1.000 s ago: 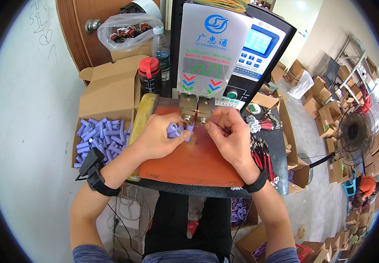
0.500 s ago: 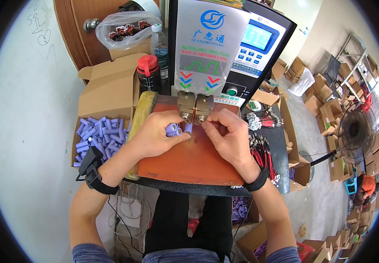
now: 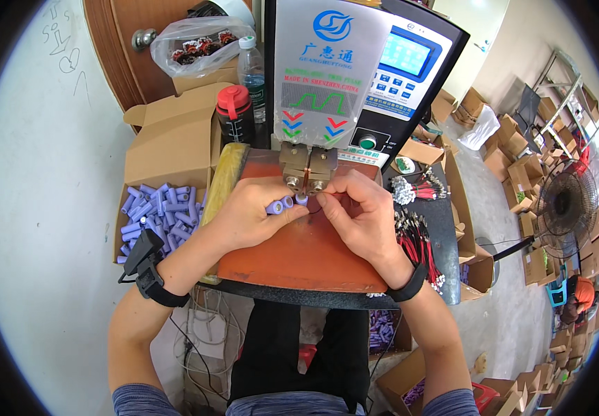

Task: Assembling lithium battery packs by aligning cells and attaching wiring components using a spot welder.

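My left hand (image 3: pixel 249 208) is closed around a few purple cylindrical battery cells (image 3: pixel 276 207), their round ends showing past my thumb. One cell (image 3: pixel 301 200) sits at the fingertips, right under the two metal electrodes (image 3: pixel 307 182) of a spot welding machine (image 3: pixel 321 76). Beside it on the right, my right hand (image 3: pixel 363 211) pinches thumb and forefinger together close to the electrode tips. What that pinch holds is too small to make out. Both hands are over an orange-brown work mat (image 3: pixel 299 260).
An open carton (image 3: pixel 167 139) of purple cells stands at left, by a yellow wrapped bar (image 3: pixel 226 201). Behind are a red-lidded bottle (image 3: pixel 235 114) and a clear water bottle (image 3: pixel 251 76). Red and black wire leads (image 3: pixel 417 243) lie right. A fan (image 3: pixel 564 204) stands farther right.
The cells in my left hand have tilted, so the one under the electrodes now shows its end rather than its side. My right hand has hardly moved.
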`<state>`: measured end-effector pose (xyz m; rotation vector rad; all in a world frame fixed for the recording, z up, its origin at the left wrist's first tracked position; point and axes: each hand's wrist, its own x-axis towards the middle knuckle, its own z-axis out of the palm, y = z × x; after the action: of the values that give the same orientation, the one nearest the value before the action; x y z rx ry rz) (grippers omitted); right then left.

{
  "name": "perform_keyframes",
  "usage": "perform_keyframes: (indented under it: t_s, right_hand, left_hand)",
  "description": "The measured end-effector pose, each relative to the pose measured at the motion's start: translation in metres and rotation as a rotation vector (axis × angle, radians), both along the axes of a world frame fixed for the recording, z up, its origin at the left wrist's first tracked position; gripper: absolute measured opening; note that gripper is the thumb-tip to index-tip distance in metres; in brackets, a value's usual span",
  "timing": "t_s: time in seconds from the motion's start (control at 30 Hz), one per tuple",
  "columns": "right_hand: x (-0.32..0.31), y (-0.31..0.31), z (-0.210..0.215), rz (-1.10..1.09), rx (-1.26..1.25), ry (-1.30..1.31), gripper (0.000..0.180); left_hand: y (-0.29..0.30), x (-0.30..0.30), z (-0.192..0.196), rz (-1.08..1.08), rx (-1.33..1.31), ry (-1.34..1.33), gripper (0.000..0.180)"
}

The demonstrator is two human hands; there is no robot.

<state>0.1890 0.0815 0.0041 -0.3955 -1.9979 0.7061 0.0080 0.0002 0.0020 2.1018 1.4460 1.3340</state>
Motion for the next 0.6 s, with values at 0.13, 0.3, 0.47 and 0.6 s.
perform_keyframes:
  t_s: [0.13,0.3,0.47,0.6]
  right_hand:
    - [-0.0006,-0.0003,0.0003,0.005,0.000,-0.001,0.005]
    - [-0.0001,0.0008,-0.0004,0.005,0.030,0.003,0.004]
    - [-0.0035,-0.0003,-0.0007,-0.027,0.097,-0.015,0.006]
    - [-0.0038,-0.0006,-0.0008,-0.065,0.124,-0.021,0.008]
  left_hand:
    - [0.0003,0.0007,0.0027,-0.020,-0.022,0.006,0.014]
    - [0.0004,0.0007,0.0039,-0.042,-0.034,0.009,0.014]
    - [0.0006,-0.0005,-0.0007,-0.040,-0.002,0.003,0.014]
    - [0.0011,-0.0003,0.0002,-0.041,0.008,0.020,0.014]
